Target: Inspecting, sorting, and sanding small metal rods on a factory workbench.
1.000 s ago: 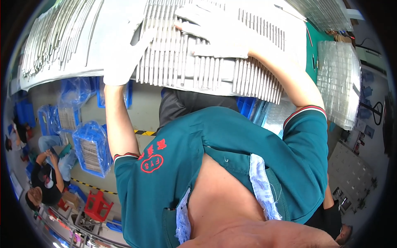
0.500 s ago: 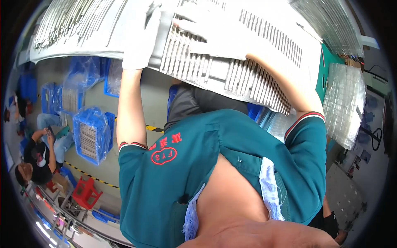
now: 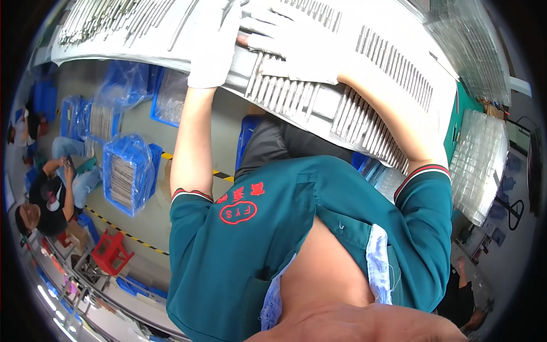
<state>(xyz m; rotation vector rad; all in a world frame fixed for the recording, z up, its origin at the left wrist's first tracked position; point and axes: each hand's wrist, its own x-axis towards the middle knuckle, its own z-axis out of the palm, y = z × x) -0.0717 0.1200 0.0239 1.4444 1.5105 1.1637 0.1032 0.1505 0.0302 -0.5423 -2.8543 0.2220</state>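
Observation:
Both my hands wear white gloves over a white work table point(image 3: 171, 54). My right hand point(image 3: 302, 48) stretches leftward, fingers extended and apart, palm down over a row of slim metal rods point(image 3: 282, 91). One bare fingertip shows through its glove. Nothing is visibly gripped in it. Just to the left, my left hand point(image 3: 215, 45) reaches toward the far side of the table. Glare and the top edge of the picture obscure its fingers, so any hold is unclear. Another row of rods point(image 3: 367, 128) lies under my right forearm, and a further row point(image 3: 393, 60) lies beyond it.
More loose rods point(image 3: 108, 20) lie at the table's far left. Clear plastic trays point(image 3: 478, 165) are stacked at the right. Blue crates point(image 3: 128, 174) wrapped in plastic stand on the floor, near a red stool point(image 3: 112, 253). A seated person point(image 3: 51, 199) is at the left.
The whole view has shifted, so the table and rods appear farther right. Against the rods, my right hand has moved left, and the gap between my two hands has narrowed.

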